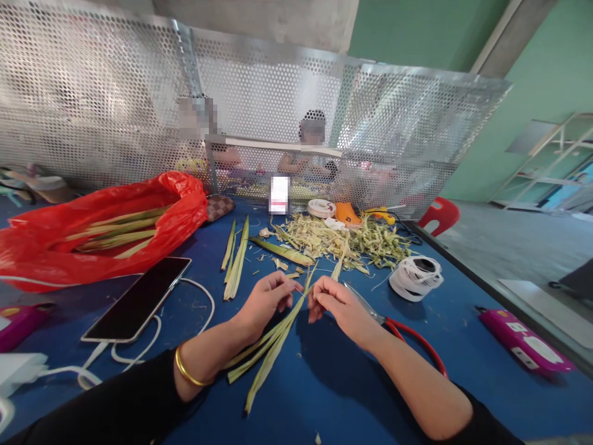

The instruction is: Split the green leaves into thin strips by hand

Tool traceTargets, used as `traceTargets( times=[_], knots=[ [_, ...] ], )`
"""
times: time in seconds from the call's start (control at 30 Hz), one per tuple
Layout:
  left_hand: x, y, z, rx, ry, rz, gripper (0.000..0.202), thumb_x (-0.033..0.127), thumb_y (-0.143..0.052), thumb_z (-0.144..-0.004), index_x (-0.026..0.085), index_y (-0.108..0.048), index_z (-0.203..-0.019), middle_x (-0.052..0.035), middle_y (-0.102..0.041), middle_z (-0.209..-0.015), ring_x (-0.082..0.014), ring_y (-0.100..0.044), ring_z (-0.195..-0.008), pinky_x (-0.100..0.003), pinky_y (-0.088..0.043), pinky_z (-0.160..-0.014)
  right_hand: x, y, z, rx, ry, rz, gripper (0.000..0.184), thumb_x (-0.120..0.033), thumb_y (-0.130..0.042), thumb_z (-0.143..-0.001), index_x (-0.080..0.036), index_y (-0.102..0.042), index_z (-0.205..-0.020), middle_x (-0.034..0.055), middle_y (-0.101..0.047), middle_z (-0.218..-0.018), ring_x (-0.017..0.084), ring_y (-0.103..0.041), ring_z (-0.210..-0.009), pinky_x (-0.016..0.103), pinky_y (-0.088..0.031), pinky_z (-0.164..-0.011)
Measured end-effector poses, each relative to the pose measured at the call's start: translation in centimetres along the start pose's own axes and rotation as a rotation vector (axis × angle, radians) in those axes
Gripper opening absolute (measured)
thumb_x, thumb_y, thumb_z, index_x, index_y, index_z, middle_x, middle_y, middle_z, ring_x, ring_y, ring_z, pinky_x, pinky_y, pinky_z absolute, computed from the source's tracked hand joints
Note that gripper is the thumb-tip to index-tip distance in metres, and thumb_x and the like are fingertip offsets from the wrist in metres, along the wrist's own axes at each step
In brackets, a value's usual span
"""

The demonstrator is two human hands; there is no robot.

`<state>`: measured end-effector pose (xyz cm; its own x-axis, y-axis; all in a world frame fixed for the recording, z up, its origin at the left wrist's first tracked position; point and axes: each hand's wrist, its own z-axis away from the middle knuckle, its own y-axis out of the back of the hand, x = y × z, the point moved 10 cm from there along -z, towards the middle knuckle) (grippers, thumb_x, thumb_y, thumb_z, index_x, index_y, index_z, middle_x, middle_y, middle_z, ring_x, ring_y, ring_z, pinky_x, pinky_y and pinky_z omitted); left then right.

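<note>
Lying between both hands at frame centre: one bundle of narrow leaf strips point(283, 329), its long axis set aslant from just above centre to lower left. Left hand point(271, 300): placed left of the bundle's upper end, fingertips pinched, seemingly on a fine thread point(299, 290). Right hand point(336, 303): placed just right of the same end, the nearer by a little, fingertips drawn together; what is gripped cannot be told. Right of centre: red-handled scissors point(430, 346), partly covered; farther right, one spool of white string point(407, 278). Upper centre: leaf scraps point(315, 238), heaped.
</note>
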<state>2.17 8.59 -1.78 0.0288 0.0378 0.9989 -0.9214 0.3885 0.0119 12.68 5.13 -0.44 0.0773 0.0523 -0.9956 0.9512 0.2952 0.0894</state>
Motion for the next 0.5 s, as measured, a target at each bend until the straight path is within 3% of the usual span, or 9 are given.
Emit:
traceTargets(
  times=[0.13, 0.3, 0.5],
  knots=[
    [-0.1, -1.6, 0.1, -0.131, 0.011, 0.121, 0.022, 0.036, -0.050, -0.082, 0.017, -0.048, -0.072, 0.0018, -0.055, -0.062, -0.0076, -0.043, -0.048, -0.022, -0.029, -0.048, -0.1, -0.2, 0.1, -0.004, -0.046, -0.013, 0.008, -0.019, -0.043, -0.079, -0.020, -0.043, -0.071, -0.0027, -0.057, -0.071, 0.012, -0.059, -0.061, 0.026, -0.043, -0.061],
    [-0.6, -1.4, 0.0, -0.097, -0.050, -0.092, 0.024, 0.036, -0.047, -0.085, 0.018, -0.047, -0.069, 0.0058, -0.047, -0.053, -0.0075, -0.040, -0.047, -0.022, -0.031, -0.049, 0.0, -0.5, 0.4, -0.012, -0.088, -0.048, 0.012, -0.014, -0.040, -0.075, -0.020, -0.043, -0.066, -0.0038, -0.052, -0.060, 0.011, -0.053, -0.056, 0.026, -0.040, -0.062],
    [-0.3, -1.3, 0.1, -0.080, -0.085, -0.219, 0.024, 0.035, -0.045, -0.085, 0.019, -0.047, -0.067, 0.0075, -0.043, -0.049, -0.0085, -0.039, -0.046, -0.022, -0.032, -0.050, 1.2, -0.1, 0.5, 0.030, -0.145, -0.077, 0.010, -0.017, -0.042, -0.076, -0.020, -0.042, -0.066, -0.0052, -0.046, -0.060, 0.010, -0.047, -0.053, 0.025, -0.037, -0.060]
  ],
)
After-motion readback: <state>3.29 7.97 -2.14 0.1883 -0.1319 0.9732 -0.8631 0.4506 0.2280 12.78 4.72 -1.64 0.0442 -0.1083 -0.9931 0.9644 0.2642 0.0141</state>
